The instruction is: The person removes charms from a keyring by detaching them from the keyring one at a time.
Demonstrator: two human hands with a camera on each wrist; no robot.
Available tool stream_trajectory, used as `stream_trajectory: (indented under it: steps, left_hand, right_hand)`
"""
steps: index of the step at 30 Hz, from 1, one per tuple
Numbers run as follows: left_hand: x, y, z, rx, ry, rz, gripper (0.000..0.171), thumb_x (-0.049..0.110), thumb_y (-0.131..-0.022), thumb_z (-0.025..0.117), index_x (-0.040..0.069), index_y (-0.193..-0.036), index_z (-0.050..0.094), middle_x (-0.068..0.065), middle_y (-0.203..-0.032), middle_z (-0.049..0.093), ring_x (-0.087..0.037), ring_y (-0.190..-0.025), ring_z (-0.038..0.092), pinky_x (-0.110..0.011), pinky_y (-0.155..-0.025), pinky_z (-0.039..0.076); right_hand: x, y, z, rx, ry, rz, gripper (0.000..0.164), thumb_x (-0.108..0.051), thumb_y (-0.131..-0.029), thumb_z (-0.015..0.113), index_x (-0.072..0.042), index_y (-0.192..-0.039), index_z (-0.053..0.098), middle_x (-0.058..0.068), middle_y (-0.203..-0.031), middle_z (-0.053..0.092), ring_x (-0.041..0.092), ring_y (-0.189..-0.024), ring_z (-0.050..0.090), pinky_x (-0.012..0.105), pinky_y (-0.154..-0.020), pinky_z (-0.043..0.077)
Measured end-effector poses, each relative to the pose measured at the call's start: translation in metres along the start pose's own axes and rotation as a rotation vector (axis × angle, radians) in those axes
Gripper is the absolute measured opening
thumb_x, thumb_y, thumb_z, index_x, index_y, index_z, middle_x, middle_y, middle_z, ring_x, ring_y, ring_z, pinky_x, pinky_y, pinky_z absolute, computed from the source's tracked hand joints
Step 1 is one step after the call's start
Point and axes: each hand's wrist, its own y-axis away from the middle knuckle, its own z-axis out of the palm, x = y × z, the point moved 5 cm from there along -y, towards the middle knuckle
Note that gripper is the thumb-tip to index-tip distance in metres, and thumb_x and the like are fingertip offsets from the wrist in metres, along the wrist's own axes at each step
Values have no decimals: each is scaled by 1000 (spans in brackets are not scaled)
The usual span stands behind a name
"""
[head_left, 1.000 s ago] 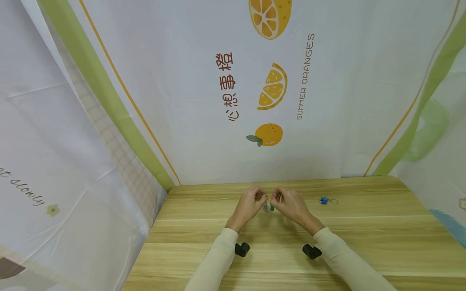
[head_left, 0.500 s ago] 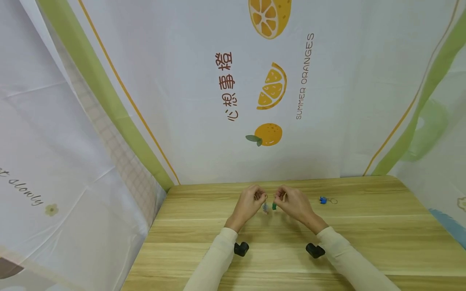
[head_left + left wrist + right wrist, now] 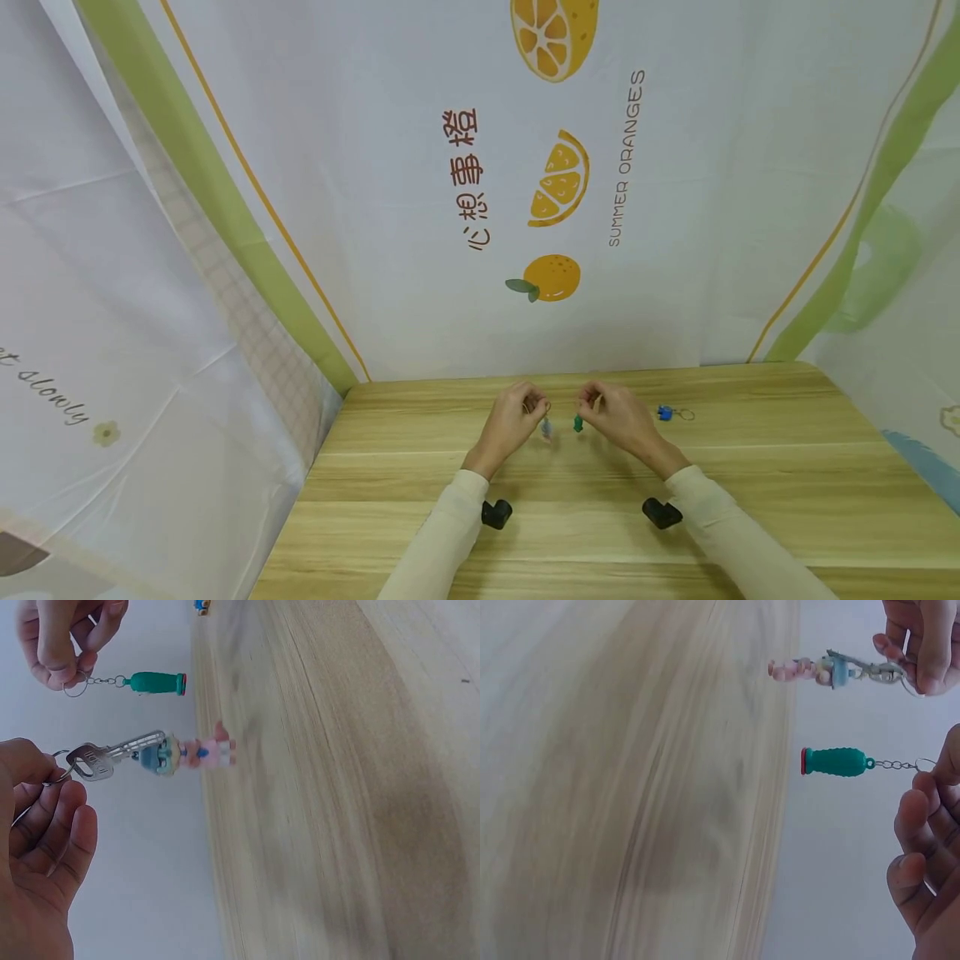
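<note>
My left hand (image 3: 513, 422) pinches a metal key ring (image 3: 60, 766) between thumb and finger. From that ring hang a silver key (image 3: 101, 761) and a small pink figurine (image 3: 206, 752) with a blue hat, clear of the table. My right hand (image 3: 617, 419) pinches another ring (image 3: 925, 763), from which a green keychain charm (image 3: 836, 762) with a red end dangles on a short chain. The two hands are apart, side by side above the far part of the table. I see no key on the green charm's ring.
A blue figurine keychain (image 3: 666, 412) with its ring lies on the wooden table (image 3: 570, 542), right of my right hand. Printed cloth (image 3: 405, 317) hangs behind the table's far edge. Black camera mounts (image 3: 497, 514) sit at both wrists.
My right hand has moved to the right with the green charm, away from the left hand, widening the gap. The left hand stays nearly still while the key and figurine hang from its ring.
</note>
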Motion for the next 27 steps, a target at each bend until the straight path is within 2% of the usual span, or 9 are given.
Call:
stream_trajectory:
  steps: [8, 20, 27]
  left_hand:
    - [-2, 1, 0, -7, 6, -3, 15, 8, -106, 66, -2, -110, 76, -7, -98, 74, -10, -81, 67, -18, -74, 57]
    - [-5, 2, -5, 6, 14, -12, 14, 9, -105, 67, 0, -111, 76, -7, -98, 74, -10, -82, 66, -19, -75, 57]
    - [-7, 3, -7, 19, 22, -25, 13, 9, -106, 66, 2, -110, 76, -6, -99, 74, -10, -84, 66, -20, -76, 58]
  right_hand:
    - [11, 0, -7, -21, 23, 42, 5, -13, -97, 72, -8, -98, 73, -1, -88, 72, 4, -66, 55, 23, -59, 48]
    - [28, -2, -23, -34, -5, 102, 7, -11, -100, 69, -5, -104, 71, 7, -94, 72, 8, -67, 54, 23, -56, 45]
    - [38, -5, -33, 19, 16, 90, 7, -9, -100, 67, -4, -104, 71, 10, -96, 74, 9, -70, 58, 23, -57, 46]
